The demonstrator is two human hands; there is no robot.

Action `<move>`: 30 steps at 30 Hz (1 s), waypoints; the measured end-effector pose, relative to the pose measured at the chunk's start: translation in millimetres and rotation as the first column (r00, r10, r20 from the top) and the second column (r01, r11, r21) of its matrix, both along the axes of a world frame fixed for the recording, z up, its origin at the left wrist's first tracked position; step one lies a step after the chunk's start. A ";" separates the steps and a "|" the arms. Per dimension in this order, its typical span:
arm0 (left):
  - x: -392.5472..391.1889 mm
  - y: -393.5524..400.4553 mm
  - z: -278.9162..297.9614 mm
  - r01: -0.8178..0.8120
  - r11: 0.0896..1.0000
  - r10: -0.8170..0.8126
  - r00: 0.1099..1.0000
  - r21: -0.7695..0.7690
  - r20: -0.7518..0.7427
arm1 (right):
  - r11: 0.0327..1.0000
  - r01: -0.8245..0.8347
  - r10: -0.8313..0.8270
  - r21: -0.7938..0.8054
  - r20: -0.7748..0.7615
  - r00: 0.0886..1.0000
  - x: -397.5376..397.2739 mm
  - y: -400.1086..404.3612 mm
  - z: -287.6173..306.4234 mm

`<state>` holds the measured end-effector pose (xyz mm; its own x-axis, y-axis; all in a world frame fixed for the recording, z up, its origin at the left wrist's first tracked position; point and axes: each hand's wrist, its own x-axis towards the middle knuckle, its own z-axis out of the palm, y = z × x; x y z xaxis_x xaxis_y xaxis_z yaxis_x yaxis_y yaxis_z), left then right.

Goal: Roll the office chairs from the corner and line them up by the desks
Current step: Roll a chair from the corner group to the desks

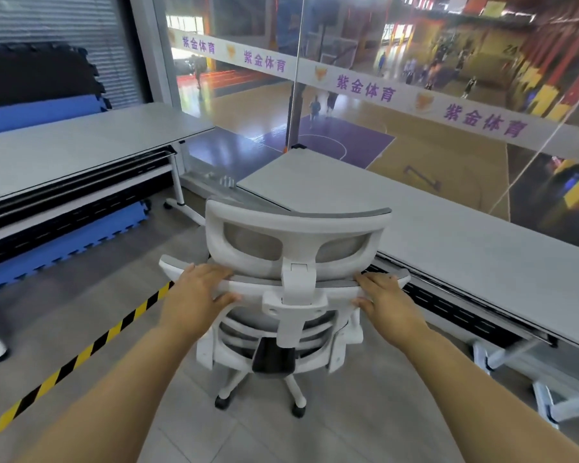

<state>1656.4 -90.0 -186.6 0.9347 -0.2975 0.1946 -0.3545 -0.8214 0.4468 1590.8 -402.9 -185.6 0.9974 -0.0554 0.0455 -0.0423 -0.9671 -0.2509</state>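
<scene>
From the head camera, the white office chair [291, 295] stands straight ahead with its back to the person, close against the near corner of the right-hand desk [448, 242]. The left hand [199, 295] and right hand [386, 297] each grip the backrest's top rail, evenly either side of the headrest [296, 235]. Neither hand is nearer, and the desk's long edge runs off to the right, so I'd guess the push wants to go that way.

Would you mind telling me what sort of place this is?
Probably an office or meeting room overlooking an indoor sports hall: long grey desks, a white office chair gripped by both hands, and a glass wall above a basketball court.
</scene>
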 end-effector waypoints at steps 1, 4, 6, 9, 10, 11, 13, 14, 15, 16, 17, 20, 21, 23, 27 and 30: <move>7.6 -6.8 0.6 -0.009 1.000 0.009 1.000 0.001 -0.003 | 1.000 -0.005 0.004 0.008 0.016 1.000 7.8 -7.1 -0.1; 24.8 -24.8 2.9 -0.046 0.999 0.046 0.999 0.006 -0.021 | 0.999 -0.026 0.025 0.020 0.033 0.999 27.7 -25.1 -0.9; 32.8 -31.6 2.0 -0.052 0.999 0.052 0.999 0.000 -0.006 | 0.998 -0.069 0.068 0.005 0.076 0.995 36.3 -33.0 -1.4; 41.5 -29.4 -2.2 -0.035 0.999 0.035 0.999 -0.004 0.021 | 0.981 -0.187 0.191 -0.043 0.150 0.970 45.8 -41.5 -6.1; 41.7 -27.2 -2.0 -0.034 0.999 0.034 0.999 0.002 0.015 | 0.977 -0.208 0.212 -0.044 0.150 0.966 48.3 -42.6 -6.5; 41.5 -25.3 -1.7 -0.036 0.999 0.035 0.999 0.010 0.009 | 0.972 -0.228 0.233 -0.048 0.141 0.962 51.2 -42.7 -5.4; 39.8 -23.5 1.0 -0.034 0.999 0.033 0.999 0.041 0.013 | 0.970 -0.240 0.243 -0.041 0.114 0.963 54.6 -41.8 0.3; 37.6 -23.2 3.4 -0.028 0.997 0.028 1.000 0.065 0.013 | 0.972 -0.231 0.235 -0.047 0.082 0.969 55.2 -41.1 5.2; 35.1 -23.3 5.7 -0.019 0.996 0.018 1.000 0.092 0.006 | 0.972 -0.226 0.227 -0.062 0.017 0.974 55.8 -40.9 10.7; 31.9 -23.3 8.6 -0.008 0.992 0.010 1.000 0.123 -0.011 | 0.970 -0.225 0.222 -0.087 -0.044 0.974 56.3 -40.7 16.3; 28.3 -23.0 11.4 -0.006 0.988 0.011 0.999 0.153 -0.035 | 0.967 -0.228 0.216 -0.117 -0.109 0.970 56.9 -39.8 22.0; 10.9 -17.2 24.5 -0.043 0.970 0.068 0.993 0.241 -0.098 | 0.953 -0.243 0.195 -0.182 -0.247 0.949 55.4 -29.4 39.3; 4.2 -11.9 27.3 -0.055 0.964 0.085 0.991 0.262 -0.106 | 0.947 -0.246 0.184 -0.208 -0.278 0.943 53.6 -23.3 45.1; -11.9 3.7 33.0 -0.085 0.949 0.131 0.983 0.303 -0.132 | 0.937 -0.252 0.177 -0.242 -0.293 0.940 45.5 -7.0 57.2; -62.1 51.2 43.6 -0.166 0.905 0.249 0.953 0.392 -0.171 | 0.926 -0.300 0.244 -0.230 -0.241 0.939 14.0 41.1 84.5; -116.9 96.0 50.0 -0.207 0.871 0.315 0.931 0.445 -0.185 | 0.901 -0.368 0.305 -0.228 -0.269 0.914 -19.9 86.1 96.5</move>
